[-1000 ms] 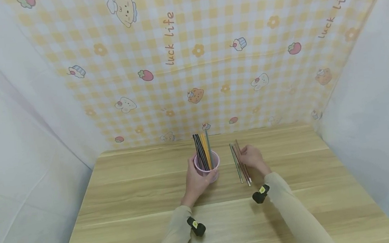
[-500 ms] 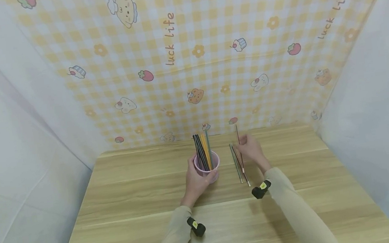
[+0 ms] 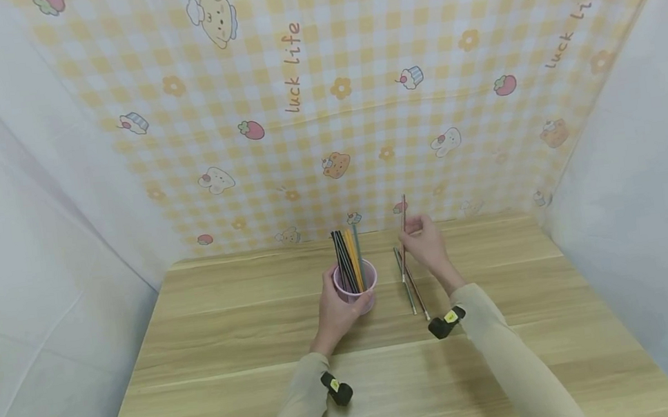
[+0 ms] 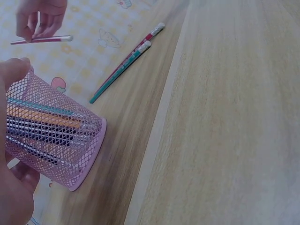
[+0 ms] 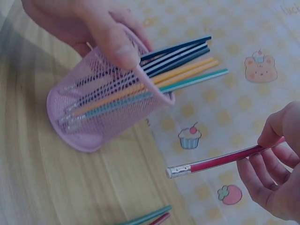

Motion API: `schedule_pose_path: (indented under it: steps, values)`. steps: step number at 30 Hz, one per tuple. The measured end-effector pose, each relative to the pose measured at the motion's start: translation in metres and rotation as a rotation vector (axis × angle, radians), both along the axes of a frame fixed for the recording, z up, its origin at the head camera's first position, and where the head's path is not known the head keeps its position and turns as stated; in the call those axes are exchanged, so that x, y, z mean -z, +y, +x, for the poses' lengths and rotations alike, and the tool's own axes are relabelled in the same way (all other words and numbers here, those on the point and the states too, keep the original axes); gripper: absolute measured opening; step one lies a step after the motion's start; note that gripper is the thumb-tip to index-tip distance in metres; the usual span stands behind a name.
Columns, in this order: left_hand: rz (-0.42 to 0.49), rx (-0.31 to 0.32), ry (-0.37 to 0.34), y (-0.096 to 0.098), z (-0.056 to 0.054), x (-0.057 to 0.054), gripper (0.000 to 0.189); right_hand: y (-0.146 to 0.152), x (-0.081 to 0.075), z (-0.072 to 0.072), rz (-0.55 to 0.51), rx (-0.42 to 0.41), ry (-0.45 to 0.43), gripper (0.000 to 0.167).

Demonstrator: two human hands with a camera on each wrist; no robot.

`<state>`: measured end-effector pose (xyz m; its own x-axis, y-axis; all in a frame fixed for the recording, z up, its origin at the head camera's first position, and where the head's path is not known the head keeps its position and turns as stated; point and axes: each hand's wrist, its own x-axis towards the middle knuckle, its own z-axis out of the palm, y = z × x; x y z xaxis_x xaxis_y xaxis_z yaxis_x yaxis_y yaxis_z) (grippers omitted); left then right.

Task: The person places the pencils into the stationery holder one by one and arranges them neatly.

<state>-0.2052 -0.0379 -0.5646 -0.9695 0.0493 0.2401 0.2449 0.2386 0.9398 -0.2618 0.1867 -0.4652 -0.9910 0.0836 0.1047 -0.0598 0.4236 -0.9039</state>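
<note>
My left hand [image 3: 336, 309] grips a pink mesh pencil cup [image 4: 61, 126] that stands upright on the table. Several pencils lean inside it: black ones [image 5: 187, 49], orange ones [image 5: 187, 71] and a green one [image 5: 201, 80]. To the cup's right, my right hand [image 3: 426, 242] pinches a red pencil [image 5: 220, 160] between thumb and fingers, raised above the table. Its white eraser end points down in the head view. Below that hand, a green pencil [image 4: 119, 72] and another red pencil [image 4: 157, 30] lie close together on the wood.
The wooden table [image 3: 232, 346] ends at a wall hung with yellow checked cloth [image 3: 374, 127]. White sheets [image 3: 19, 240] close off both sides. A black wrist camera [image 3: 337, 389] sits on the left sleeve, and a second black camera [image 3: 446, 323] on the right.
My right hand has lifted one red pencil off the table and moved it up and slightly left, tipping it upright. The left hand and the cup stay where they were.
</note>
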Motion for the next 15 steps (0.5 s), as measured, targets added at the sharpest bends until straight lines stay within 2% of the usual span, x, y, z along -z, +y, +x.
schedule_pose_path:
  steps: [5, 10, 15]
  values:
    - [-0.004, -0.002, 0.017, 0.0, 0.0, 0.0, 0.096, -0.011, -0.011, 0.003, -0.045, 0.026, 0.062, 0.033]
    - [-0.018, -0.015, 0.036, 0.001, 0.0, 0.001, 0.097, -0.02, -0.018, 0.005, -0.049, 0.024, 0.082, 0.034]
    - [-0.015, -0.027, 0.054, 0.002, 0.0, 0.003, 0.096, -0.03, -0.022, 0.005, -0.141, 0.0, 0.12, 0.037]
